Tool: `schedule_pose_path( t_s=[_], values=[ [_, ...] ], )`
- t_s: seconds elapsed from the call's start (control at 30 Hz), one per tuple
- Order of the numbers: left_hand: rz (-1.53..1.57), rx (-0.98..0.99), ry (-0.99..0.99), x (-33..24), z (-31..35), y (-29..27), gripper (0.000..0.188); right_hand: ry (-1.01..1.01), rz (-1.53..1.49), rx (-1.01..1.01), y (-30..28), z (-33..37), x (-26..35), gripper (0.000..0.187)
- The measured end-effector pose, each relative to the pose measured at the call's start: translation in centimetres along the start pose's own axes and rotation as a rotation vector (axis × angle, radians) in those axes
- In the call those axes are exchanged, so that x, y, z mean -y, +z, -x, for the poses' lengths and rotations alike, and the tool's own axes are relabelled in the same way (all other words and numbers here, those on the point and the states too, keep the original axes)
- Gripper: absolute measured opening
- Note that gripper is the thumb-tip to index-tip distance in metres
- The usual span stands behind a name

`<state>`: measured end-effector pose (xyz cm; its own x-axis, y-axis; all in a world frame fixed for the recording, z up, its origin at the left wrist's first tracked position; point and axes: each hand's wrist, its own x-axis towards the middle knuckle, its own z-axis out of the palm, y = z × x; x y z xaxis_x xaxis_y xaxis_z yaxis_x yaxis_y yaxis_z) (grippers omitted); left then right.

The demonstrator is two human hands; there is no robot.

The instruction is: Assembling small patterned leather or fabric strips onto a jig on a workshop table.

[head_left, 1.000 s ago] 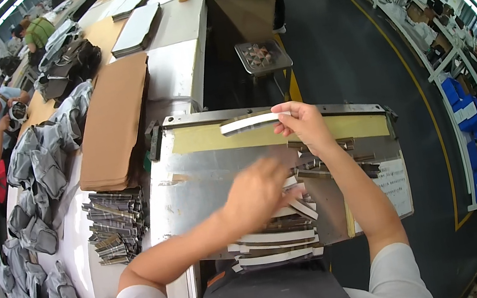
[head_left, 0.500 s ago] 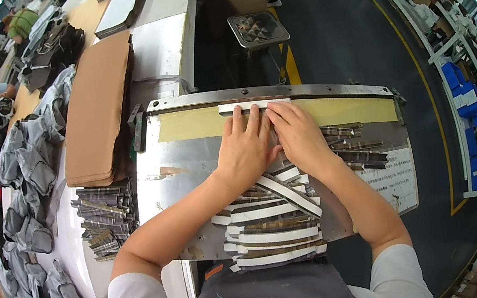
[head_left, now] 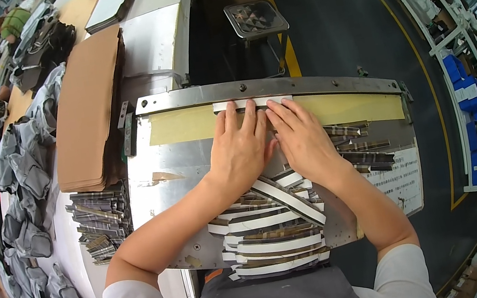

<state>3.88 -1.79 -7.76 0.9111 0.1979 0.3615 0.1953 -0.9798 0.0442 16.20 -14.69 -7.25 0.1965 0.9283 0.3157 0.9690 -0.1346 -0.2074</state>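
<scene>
Both hands rest side by side on a metal plate (head_left: pixel 190 162), fingers stretched forward to its far edge. Under the fingertips lies a short white-faced strip (head_left: pixel 260 102), set along the metal bar (head_left: pixel 191 99) over a yellow band (head_left: pixel 346 109). My left hand (head_left: pixel 237 149) is flat with its fingers slightly apart, pressing the strip's left and middle part. Beside it, my right hand (head_left: pixel 304 143) lies flat on the right part. Between my forearms is a stack of plaid-and-white strips (head_left: pixel 278 245), with one strip (head_left: pixel 289 200) slanting across the top.
More plaid strips (head_left: pixel 368 158) lie right of my right hand, near a printed sheet (head_left: pixel 399 184). At left are bundled plaid strips (head_left: pixel 101 221), a stack of brown card (head_left: pixel 90 105) and grey fabric pieces (head_left: pixel 25 167). A stool (head_left: pixel 256 18) stands beyond the plate.
The view has shifted slightly. Both hands stay flat on the white-faced strip at the bar, with little visible movement; the stacked strips lie as before.
</scene>
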Motion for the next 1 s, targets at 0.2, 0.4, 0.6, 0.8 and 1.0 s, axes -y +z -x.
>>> schedule_pose_path(
  t_s=[0.2,0.4,0.6,0.8,1.0],
  values=[
    [0.085,0.005,-0.005,-0.3,0.0,-0.2,0.049,-0.003,-0.012,0.004,-0.2,0.1,0.0,0.046],
    [0.024,0.004,0.044,-0.5,0.3,-0.3,0.047,0.029,-0.050,0.013,-0.5,0.1,0.4,0.045],
    [-0.017,0.042,0.040,-0.6,0.4,-0.6,0.045,0.044,-0.035,-0.053,-0.9,0.1,0.8,0.036],
    [0.101,0.052,0.006,-0.8,0.2,-1.2,0.043,0.172,-0.181,-0.178,-1.4,0.0,0.4,0.023],
    [0.289,-0.008,0.121,-0.5,0.5,-1.5,0.022,-0.097,-0.263,-0.159,-1.0,-0.5,0.0,0.040]
  ],
)
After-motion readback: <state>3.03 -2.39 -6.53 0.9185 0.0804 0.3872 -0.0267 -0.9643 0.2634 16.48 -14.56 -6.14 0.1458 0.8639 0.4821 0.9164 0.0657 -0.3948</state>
